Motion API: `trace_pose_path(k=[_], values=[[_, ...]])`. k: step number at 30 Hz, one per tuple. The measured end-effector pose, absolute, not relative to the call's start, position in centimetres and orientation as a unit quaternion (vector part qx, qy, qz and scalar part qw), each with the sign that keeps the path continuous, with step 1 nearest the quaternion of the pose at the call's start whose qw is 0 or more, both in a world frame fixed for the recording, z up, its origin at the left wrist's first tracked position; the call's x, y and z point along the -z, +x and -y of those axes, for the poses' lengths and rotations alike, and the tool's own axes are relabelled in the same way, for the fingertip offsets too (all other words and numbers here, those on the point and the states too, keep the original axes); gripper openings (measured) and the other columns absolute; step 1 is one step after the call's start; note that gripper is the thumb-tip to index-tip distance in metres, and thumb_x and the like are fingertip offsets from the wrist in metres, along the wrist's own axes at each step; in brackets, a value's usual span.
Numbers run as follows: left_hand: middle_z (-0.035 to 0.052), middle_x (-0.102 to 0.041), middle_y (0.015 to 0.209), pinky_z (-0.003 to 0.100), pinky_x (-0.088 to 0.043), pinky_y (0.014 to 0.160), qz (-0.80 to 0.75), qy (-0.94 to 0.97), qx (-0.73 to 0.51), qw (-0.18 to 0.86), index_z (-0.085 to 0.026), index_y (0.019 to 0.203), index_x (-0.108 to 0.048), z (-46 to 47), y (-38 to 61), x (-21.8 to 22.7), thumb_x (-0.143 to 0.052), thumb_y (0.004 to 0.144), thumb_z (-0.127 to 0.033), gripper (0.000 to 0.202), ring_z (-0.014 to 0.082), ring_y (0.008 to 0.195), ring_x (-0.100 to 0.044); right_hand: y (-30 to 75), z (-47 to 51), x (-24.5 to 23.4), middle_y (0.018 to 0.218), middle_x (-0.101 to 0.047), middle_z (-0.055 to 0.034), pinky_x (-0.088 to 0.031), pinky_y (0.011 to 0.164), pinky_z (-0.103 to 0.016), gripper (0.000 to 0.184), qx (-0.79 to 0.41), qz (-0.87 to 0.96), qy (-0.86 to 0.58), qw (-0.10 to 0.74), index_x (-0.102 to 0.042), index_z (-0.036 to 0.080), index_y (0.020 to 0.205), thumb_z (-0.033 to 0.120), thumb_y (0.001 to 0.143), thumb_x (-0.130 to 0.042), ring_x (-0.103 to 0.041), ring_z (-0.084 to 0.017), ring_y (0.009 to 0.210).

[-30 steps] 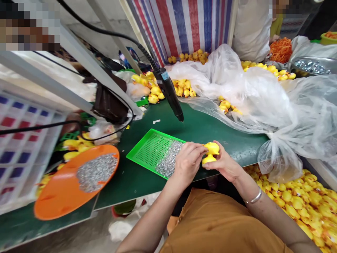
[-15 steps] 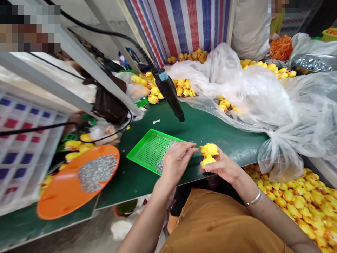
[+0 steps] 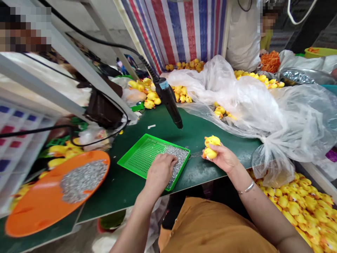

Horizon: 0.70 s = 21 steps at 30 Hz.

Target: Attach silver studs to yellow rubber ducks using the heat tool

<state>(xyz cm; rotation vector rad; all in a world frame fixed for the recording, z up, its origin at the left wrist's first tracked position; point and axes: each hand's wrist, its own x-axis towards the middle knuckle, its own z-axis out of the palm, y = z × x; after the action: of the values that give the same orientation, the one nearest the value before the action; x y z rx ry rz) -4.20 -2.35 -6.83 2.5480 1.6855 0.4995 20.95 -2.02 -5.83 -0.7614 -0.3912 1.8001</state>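
My left hand (image 3: 161, 172) is over the green perforated tray (image 3: 133, 153), fingers curled down and touching the small silvery screws (image 3: 179, 154) heaped at the tray's right end. Its fingertips are partly hidden, so what they pinch cannot be made out. To the right, my right hand (image 3: 225, 157) is closed around a yellow toy duck (image 3: 211, 147), raised a little above the table's front part. Between and beyond my hands hangs a black electric screwdriver (image 3: 170, 102), its tip pointing down above the green table (image 3: 195, 128).
An orange plate (image 3: 34, 211) of small metal parts lies at the left. Clear plastic sheeting (image 3: 252, 102) covers the table's right and back, among more yellow ducks (image 3: 150, 96). A large heap of ducks (image 3: 297, 207) lies at lower right. Another person (image 3: 265, 40) is at the far right.
My left hand has moved from beside the duck down-left to the screws in the tray. The duck in my right hand has turned slightly. The view has shifted a little.
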Motion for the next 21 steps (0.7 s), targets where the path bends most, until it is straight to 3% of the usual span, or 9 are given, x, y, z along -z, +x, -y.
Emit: trace_pose_path(k=[3,7,11,17,21], values=[[0.0048,-0.071,0.089,0.034,-0.046,0.075,-0.532,0.827,-0.18,0.028,-0.021,0.09,-0.07,2.4,-4.4,7.2,-0.058,0.092,-0.027,0.013,0.0222,0.082,-0.056,21.0,1.2,5.6,0.083,-0.068,0.0026,-0.057,0.065,-0.033,0.048,-0.75,0.163,-0.326,0.552,-0.064,0.022,0.101,0.017,0.059,-0.087,-0.066,-0.015,0.069],[0.0047,-0.07,0.083,0.033,-0.045,0.074,-0.534,0.826,-0.175,0.039,-0.021,0.083,-0.069,2.4,-4.3,7.2,-0.056,0.094,-0.026,0.018,0.0215,0.08,-0.055,20.6,0.7,5.4,0.082,-0.068,0.0027,-0.057,0.064,-0.032,0.048,-0.747,0.171,-0.329,0.551,-0.064,0.022,0.101,0.017,0.058,-0.086,-0.066,-0.014,0.068],[0.005,-0.07,0.088,0.034,-0.045,0.076,-0.54,0.823,-0.169,0.046,-0.021,0.091,-0.07,2.3,-4.2,7.0,-0.059,0.092,-0.025,0.011,0.022,0.083,-0.055,20.3,0.6,5.3,0.083,-0.069,0.0029,-0.058,0.063,-0.033,0.049,-0.745,0.163,-0.34,0.551,-0.064,0.023,0.1,0.015,0.057,-0.086,-0.066,-0.015,0.068],[0.0044,-0.07,0.083,0.034,-0.044,0.076,-0.548,0.814,-0.18,0.071,-0.021,0.08,-0.068,2.2,-4.3,7.1,-0.058,0.092,-0.025,0.016,0.022,0.082,-0.055,20.2,0.5,5.5,0.082,-0.068,0.0033,-0.058,0.063,-0.034,0.046,-0.742,0.154,-0.336,0.56,-0.062,0.023,0.097,0.012,0.059,-0.084,-0.066,-0.016,0.069],[0.0052,-0.071,0.09,0.035,-0.045,0.078,-0.553,0.809,-0.185,0.067,-0.021,0.092,-0.069,2.3,-4.1,7.3,-0.056,0.093,-0.024,0.013,0.022,0.084,-0.056,20.2,0.4,6.0,0.081,-0.068,0.0021,-0.059,0.062,-0.034,0.041,-0.75,0.147,-0.324,0.558,-0.061,0.022,0.093,0.011,0.06,-0.083,-0.067,-0.016,0.068]])
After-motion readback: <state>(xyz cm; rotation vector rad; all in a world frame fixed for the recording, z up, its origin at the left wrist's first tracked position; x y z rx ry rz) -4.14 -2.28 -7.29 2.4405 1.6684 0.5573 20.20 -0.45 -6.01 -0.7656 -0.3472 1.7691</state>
